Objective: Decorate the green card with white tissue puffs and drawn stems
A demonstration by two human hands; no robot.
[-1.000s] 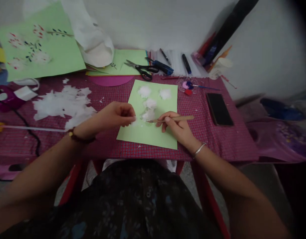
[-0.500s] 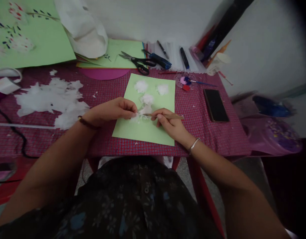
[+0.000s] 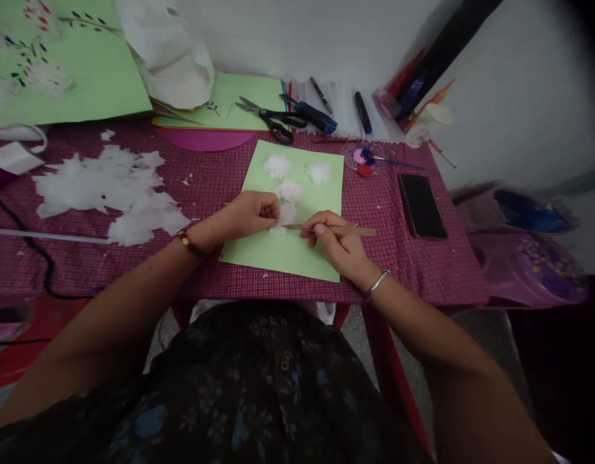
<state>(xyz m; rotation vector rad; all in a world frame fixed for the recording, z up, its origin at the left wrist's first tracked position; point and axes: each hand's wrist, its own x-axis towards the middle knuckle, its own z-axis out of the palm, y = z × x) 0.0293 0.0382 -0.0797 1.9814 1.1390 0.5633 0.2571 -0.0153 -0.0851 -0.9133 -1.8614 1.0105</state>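
A light green sheet of paper [image 3: 307, 251] lies before me on the checked tablecloth. It carries several white tissue-paper tufts: an upper left tuft [image 3: 276, 166], an upper right tuft [image 3: 319, 171] and a middle tuft [image 3: 288, 191]. Below the middle one, more white tissue paper [image 3: 287, 212] sits between my hands. My left hand [image 3: 253, 214] is closed, thumb and fingers pinched at the left edge of this tissue. In my right hand [image 3: 336, 243], closed in a pen-like grip, is a thin wooden stick [image 3: 360, 231]; its tip points left and touches the tissue's lower edge.
Torn white tissue pieces [image 3: 104, 187] are heaped at left. Scissors [image 3: 273, 119], a stapler-like blue tool [image 3: 314, 117] and a black marker [image 3: 361, 113] lie behind the sheet. A paint palette [image 3: 362, 158] with a brush and a phone [image 3: 421, 206] are at right.
My left hand has shifted right, over the lower tissue's left side. The stick in my right hand has slid slightly right and its tail shows longer. The view has shifted a little.
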